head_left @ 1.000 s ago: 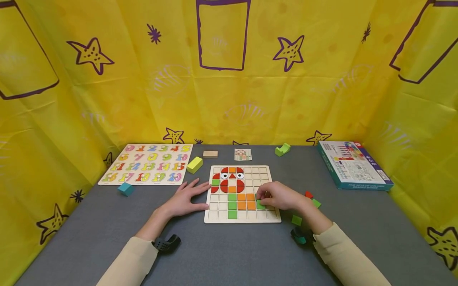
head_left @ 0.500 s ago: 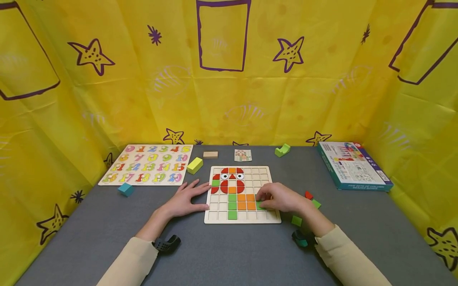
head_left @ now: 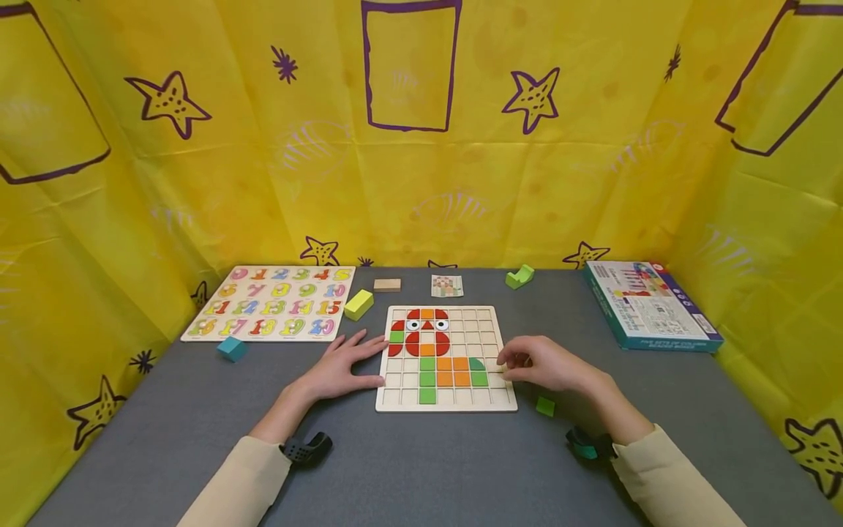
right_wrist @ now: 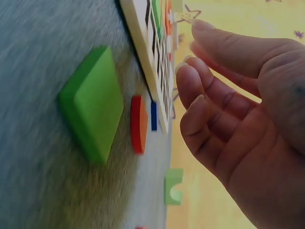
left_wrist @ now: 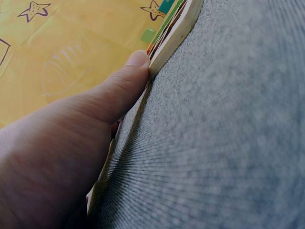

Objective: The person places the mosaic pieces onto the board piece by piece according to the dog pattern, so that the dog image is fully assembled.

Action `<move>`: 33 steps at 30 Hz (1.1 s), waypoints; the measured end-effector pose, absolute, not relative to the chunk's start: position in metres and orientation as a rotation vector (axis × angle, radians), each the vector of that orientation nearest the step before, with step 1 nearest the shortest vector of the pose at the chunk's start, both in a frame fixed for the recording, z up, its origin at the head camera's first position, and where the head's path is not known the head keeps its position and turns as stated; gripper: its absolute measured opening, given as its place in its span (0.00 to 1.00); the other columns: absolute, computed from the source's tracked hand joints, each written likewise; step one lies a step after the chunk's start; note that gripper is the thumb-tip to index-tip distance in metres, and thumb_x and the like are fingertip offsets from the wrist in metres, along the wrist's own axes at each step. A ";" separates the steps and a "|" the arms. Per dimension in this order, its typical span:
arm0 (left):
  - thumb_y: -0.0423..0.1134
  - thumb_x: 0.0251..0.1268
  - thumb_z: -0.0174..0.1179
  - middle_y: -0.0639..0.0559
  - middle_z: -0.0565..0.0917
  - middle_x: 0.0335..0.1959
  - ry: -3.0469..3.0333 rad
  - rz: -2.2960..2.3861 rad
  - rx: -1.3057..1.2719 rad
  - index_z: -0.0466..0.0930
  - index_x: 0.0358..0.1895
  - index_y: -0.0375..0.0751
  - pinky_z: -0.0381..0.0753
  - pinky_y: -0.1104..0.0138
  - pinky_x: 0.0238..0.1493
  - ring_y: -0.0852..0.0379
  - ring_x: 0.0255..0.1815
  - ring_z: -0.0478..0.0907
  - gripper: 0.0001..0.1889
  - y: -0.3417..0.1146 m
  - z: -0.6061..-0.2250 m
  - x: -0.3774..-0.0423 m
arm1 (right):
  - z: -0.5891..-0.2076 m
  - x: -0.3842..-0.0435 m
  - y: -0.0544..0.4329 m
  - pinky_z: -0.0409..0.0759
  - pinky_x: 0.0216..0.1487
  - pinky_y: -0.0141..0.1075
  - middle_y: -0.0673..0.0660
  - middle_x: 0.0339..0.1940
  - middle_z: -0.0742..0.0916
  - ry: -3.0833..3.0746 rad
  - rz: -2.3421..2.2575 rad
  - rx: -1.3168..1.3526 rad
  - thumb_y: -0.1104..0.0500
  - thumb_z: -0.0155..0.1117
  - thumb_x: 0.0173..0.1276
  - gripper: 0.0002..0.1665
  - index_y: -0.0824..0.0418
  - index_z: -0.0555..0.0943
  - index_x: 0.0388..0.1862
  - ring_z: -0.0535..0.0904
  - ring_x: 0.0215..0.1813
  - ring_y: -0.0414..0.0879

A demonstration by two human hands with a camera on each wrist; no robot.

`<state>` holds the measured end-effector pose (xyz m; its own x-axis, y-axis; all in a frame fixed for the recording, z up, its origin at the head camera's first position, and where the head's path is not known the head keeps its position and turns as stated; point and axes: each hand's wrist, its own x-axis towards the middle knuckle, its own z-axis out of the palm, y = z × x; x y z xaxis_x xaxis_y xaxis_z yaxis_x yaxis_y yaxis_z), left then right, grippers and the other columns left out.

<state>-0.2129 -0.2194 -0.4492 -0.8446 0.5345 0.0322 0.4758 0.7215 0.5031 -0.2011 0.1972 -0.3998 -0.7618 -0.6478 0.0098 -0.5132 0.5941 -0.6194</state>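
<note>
A wooden grid board (head_left: 448, 408) bears red, orange, green and eye-printed tiles. My left hand (head_left: 339, 369) lies spread flat at its left edge, fingertips and thumb touching the rim; the left wrist view shows the thumb (left_wrist: 131, 78) against the board's side. My right hand (head_left: 546, 364) hovers at the board's right edge with fingers loosely bent and nothing between them. Just left of its fingertips, a green square tile (head_left: 479, 378) sits in a cell below a darker green rounded tile (head_left: 477, 364). On the table under the right wrist lies a loose green tile (head_left: 545, 406).
A number puzzle board (head_left: 316, 296) lies back left, near a teal block (head_left: 231, 349) and a yellow block (head_left: 358, 304). A small pattern card (head_left: 447, 285) and a light green arch block (head_left: 520, 276) lie behind. A flat box (head_left: 652, 304) rests back right.
My right hand has let go of the green tile and moved right to the board's edge, uncovering the darker green rounded tile. The left hand has stayed still.
</note>
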 end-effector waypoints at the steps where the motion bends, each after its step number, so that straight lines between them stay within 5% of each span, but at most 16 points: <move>1: 0.64 0.63 0.65 0.54 0.66 0.76 2.806 0.771 0.826 0.67 0.77 0.50 0.36 0.38 0.74 0.39 0.81 0.46 0.41 -0.219 -0.449 -0.213 | -0.400 -0.200 0.200 0.78 0.38 0.34 0.45 0.32 0.81 2.603 -0.910 -0.955 0.60 0.73 0.67 0.10 0.60 0.84 0.45 0.76 0.36 0.43; 19: 0.64 0.63 0.65 0.55 0.66 0.77 2.810 0.752 0.806 0.67 0.77 0.51 0.35 0.38 0.74 0.40 0.81 0.46 0.42 -0.218 -0.449 -0.212 | -0.410 -0.174 0.247 0.78 0.36 0.33 0.45 0.35 0.81 2.571 -0.830 -0.915 0.50 0.77 0.63 0.14 0.54 0.83 0.41 0.75 0.34 0.38; 33: 0.65 0.63 0.64 0.54 0.66 0.77 2.807 0.757 0.804 0.67 0.77 0.50 0.35 0.38 0.74 0.40 0.81 0.46 0.42 -0.218 -0.448 -0.211 | -0.409 -0.163 0.241 0.78 0.39 0.34 0.44 0.35 0.80 2.498 -0.838 -0.926 0.59 0.75 0.65 0.11 0.53 0.81 0.42 0.75 0.35 0.39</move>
<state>-0.2113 -0.2180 -0.4482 -0.8507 0.5253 0.0169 0.4626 0.7331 0.4986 -0.1630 0.2408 -0.4089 -0.7267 -0.6777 -0.1125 -0.4727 0.6121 -0.6339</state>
